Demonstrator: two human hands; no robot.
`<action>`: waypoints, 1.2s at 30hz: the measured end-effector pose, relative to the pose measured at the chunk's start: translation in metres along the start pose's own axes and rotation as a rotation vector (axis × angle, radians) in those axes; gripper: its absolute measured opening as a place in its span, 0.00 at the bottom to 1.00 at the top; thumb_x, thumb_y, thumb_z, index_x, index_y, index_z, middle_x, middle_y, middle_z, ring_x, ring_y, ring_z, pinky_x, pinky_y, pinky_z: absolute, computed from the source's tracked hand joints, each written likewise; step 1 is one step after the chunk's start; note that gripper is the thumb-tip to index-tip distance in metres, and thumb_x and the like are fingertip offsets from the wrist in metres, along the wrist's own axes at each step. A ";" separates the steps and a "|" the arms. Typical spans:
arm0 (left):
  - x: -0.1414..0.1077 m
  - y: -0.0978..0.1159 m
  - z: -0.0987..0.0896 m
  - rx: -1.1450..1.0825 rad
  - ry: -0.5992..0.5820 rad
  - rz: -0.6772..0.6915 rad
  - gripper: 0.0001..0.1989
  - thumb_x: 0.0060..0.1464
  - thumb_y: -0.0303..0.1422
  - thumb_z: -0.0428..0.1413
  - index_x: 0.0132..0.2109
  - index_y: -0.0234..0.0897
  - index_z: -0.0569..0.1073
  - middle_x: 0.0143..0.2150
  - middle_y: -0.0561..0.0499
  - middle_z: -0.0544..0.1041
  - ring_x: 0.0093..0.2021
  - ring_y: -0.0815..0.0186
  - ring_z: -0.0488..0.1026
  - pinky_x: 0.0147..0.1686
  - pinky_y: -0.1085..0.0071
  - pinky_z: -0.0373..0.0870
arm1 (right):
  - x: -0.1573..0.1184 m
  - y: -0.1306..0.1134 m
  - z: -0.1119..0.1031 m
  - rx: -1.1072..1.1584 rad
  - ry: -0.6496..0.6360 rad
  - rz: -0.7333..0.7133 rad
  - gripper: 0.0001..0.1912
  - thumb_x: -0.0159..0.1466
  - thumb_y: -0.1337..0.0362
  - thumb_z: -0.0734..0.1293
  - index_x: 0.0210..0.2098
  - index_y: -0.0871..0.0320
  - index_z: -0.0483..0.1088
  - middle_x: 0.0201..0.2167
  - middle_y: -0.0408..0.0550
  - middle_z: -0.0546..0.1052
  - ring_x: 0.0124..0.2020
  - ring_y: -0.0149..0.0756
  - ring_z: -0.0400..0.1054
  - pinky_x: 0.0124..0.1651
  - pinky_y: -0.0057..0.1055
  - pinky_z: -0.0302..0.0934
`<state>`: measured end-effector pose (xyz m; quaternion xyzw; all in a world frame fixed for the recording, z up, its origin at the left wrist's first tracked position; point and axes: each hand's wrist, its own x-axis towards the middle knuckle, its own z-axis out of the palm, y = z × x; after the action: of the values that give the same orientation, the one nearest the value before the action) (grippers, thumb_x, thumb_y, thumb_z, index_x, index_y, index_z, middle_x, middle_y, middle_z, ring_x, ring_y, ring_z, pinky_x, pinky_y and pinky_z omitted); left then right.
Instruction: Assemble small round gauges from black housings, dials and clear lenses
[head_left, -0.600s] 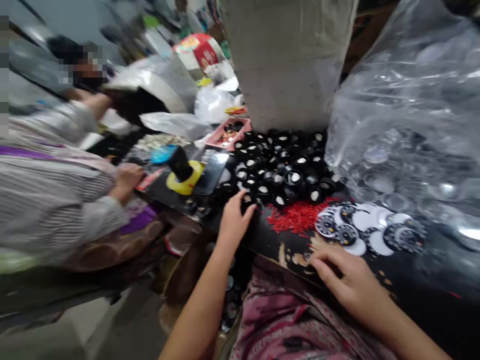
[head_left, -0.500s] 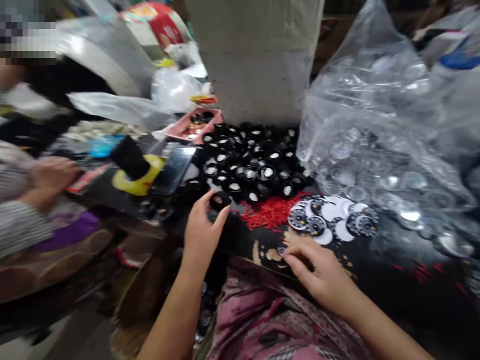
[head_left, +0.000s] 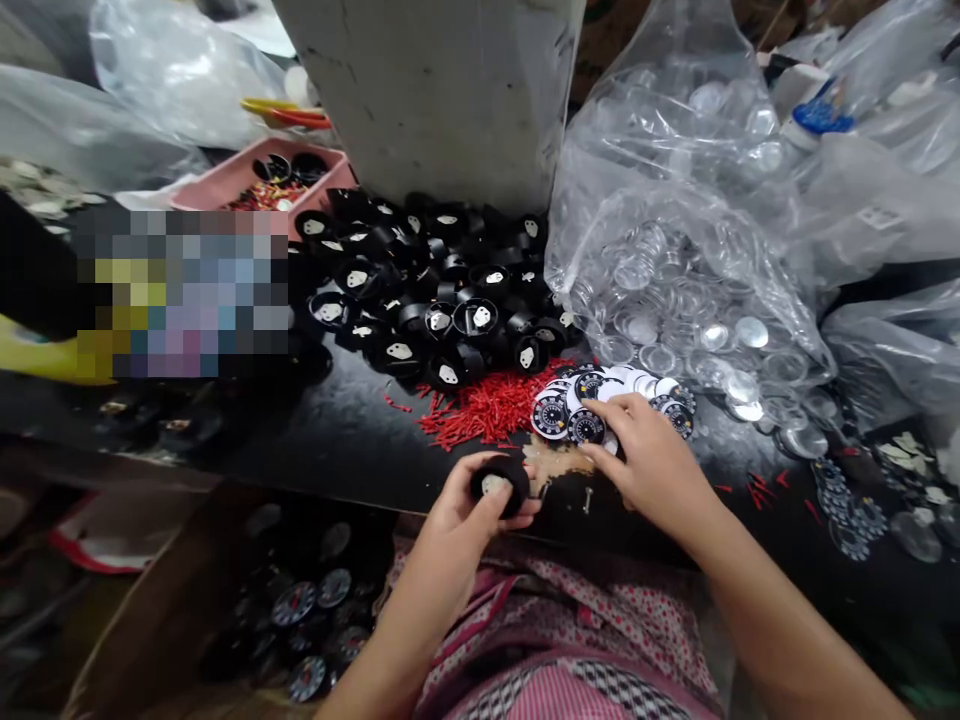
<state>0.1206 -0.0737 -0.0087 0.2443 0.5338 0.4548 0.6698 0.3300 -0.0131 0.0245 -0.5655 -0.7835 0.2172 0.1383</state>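
Observation:
My left hand [head_left: 469,510] is closed round a black round casing [head_left: 517,478], held open side up. My thumb lies over a pale metal plate inside it. My right hand [head_left: 652,455] is at the pile of printed dial discs, its thumb and forefinger at opposite edges of one black-and-white dial disc [head_left: 586,427]. Other dial discs [head_left: 550,414] overlap beside it, some showing plain white backs. Left of them lies a heap of thin red pointers [head_left: 487,408]. A small metal pin [head_left: 589,499] lies on the black tabletop [head_left: 360,450] between my hands.
Many black casings [head_left: 450,290] are heaped behind the pointers. A plastic bag [head_left: 675,220] spills clear round covers at the right. A pink tray [head_left: 225,178] stands back left. Below the table edge, a box holds finished-looking dials [head_left: 307,680]. A grey panel [head_left: 442,90] rises behind.
My left hand has brought the black casing from beside the heap toward the table's front edge. My right hand has moved from the front edge to the dial discs. The view has shifted right.

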 end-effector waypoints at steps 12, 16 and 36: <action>0.062 0.019 0.065 -0.317 -0.180 -0.055 0.13 0.56 0.33 0.61 0.47 0.38 0.72 0.51 0.45 0.78 0.53 0.60 0.75 0.55 0.63 0.70 | 0.017 0.041 -0.005 0.298 0.145 0.232 0.10 0.62 0.57 0.67 0.32 0.57 0.67 0.24 0.40 0.70 0.26 0.33 0.64 0.32 0.32 0.58; 0.062 0.021 0.071 -0.320 -0.179 -0.020 0.12 0.55 0.34 0.62 0.46 0.41 0.72 0.51 0.48 0.78 0.52 0.61 0.76 0.52 0.64 0.72 | 0.012 0.043 -0.015 0.326 0.238 0.169 0.11 0.65 0.56 0.64 0.33 0.56 0.73 0.34 0.46 0.75 0.38 0.38 0.69 0.43 0.37 0.62; 0.001 0.007 0.033 -0.417 -0.046 -0.051 0.19 0.59 0.40 0.59 0.57 0.45 0.75 0.56 0.48 0.78 0.55 0.59 0.76 0.53 0.63 0.74 | -0.004 -0.041 0.004 0.614 0.157 0.086 0.07 0.66 0.63 0.65 0.41 0.53 0.76 0.37 0.45 0.77 0.40 0.37 0.71 0.45 0.38 0.65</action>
<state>0.1487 -0.0646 0.0067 0.0972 0.4189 0.5325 0.7291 0.2955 -0.0288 0.0412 -0.5448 -0.6438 0.4049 0.3533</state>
